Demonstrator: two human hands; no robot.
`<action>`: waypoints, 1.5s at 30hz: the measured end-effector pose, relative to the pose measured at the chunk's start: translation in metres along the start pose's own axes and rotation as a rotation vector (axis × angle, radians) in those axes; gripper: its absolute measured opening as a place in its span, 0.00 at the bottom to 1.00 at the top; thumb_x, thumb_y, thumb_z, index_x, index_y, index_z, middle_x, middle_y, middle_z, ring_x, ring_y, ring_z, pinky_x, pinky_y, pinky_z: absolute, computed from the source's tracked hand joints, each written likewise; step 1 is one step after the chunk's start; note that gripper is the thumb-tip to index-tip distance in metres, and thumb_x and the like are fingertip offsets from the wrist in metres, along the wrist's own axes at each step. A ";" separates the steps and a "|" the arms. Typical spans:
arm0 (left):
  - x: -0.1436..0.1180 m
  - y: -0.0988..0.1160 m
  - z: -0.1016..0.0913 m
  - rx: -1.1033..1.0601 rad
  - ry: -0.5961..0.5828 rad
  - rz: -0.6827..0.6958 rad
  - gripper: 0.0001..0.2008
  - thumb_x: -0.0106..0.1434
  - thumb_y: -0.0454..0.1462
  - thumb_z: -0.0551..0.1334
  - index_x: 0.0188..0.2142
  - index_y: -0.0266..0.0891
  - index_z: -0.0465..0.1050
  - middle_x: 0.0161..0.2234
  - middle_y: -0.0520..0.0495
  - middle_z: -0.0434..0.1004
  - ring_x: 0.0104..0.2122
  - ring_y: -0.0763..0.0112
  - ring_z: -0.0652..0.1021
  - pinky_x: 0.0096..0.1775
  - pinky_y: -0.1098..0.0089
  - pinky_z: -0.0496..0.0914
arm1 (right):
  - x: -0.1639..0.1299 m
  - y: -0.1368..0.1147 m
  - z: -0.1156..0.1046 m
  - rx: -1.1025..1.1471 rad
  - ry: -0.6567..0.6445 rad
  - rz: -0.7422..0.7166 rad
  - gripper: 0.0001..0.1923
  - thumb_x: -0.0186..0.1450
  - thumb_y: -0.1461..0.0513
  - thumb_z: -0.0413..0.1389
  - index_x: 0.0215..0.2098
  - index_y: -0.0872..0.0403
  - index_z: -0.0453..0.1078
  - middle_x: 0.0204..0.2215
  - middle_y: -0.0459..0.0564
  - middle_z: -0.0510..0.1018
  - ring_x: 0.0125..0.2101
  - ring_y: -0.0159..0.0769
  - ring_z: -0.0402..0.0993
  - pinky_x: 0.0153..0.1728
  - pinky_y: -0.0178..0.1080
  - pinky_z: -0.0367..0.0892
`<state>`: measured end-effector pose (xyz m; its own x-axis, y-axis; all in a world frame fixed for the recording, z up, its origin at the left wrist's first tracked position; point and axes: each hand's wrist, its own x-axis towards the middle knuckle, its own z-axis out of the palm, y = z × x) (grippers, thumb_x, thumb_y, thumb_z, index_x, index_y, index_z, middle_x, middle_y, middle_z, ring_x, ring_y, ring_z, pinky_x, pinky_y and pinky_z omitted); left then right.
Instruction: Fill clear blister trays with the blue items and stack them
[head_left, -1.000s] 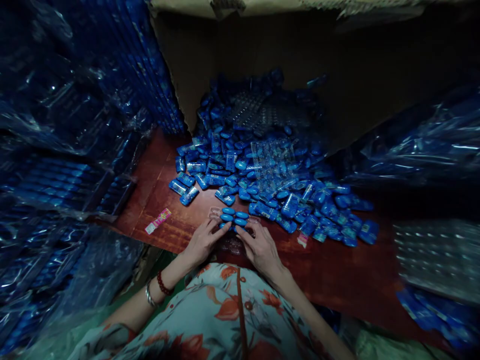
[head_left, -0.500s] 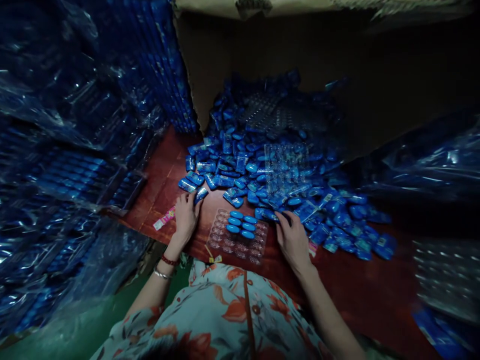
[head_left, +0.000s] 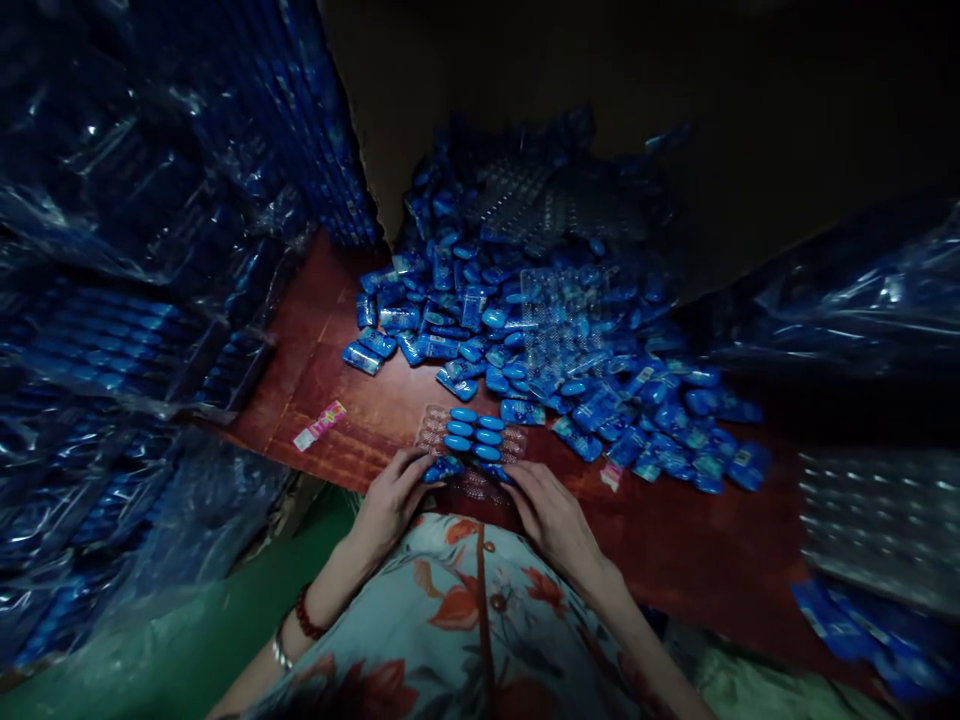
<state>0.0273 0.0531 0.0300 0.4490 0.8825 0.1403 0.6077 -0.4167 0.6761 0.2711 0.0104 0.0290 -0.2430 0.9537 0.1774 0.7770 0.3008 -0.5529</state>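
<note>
Dim, plastic-wrapped stacks of blue goods wall in a reddish-brown wooden surface (head_left: 352, 400) heaped with small blue oval pieces in a loose pile (head_left: 555, 340). Near the front edge lies a clear plastic blister tray (head_left: 469, 445) — six or so blue ovals (head_left: 472, 430) sit in its pockets, in two short rows. The left hand (head_left: 390, 500) pinches one blue piece (head_left: 442, 468) at the tray's near edge; the right hand (head_left: 551, 510) has its fingers curled on the tray's right side, whether around a piece cannot be told. Seating each oval well likely means pressing it flat into its pocket — and steadying the tray. One pink paper label (head_left: 319, 425) lies apart, left.
</note>
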 end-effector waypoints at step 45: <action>0.139 -0.048 0.008 0.403 -0.313 0.299 0.18 0.62 0.26 0.50 0.51 0.37 0.64 0.45 0.40 0.71 0.43 0.64 0.73 0.46 0.63 0.67 | 0.052 0.027 -0.028 -0.412 -0.163 0.125 0.11 0.65 0.65 0.47 0.46 0.53 0.62 0.36 0.52 0.73 0.30 0.36 0.72 0.25 0.34 0.62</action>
<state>0.0655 0.1939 0.0112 0.7735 0.6334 0.0211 0.5986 -0.7412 0.3038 0.2961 0.0682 0.0459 -0.1953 0.9806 -0.0184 0.9643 0.1885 -0.1859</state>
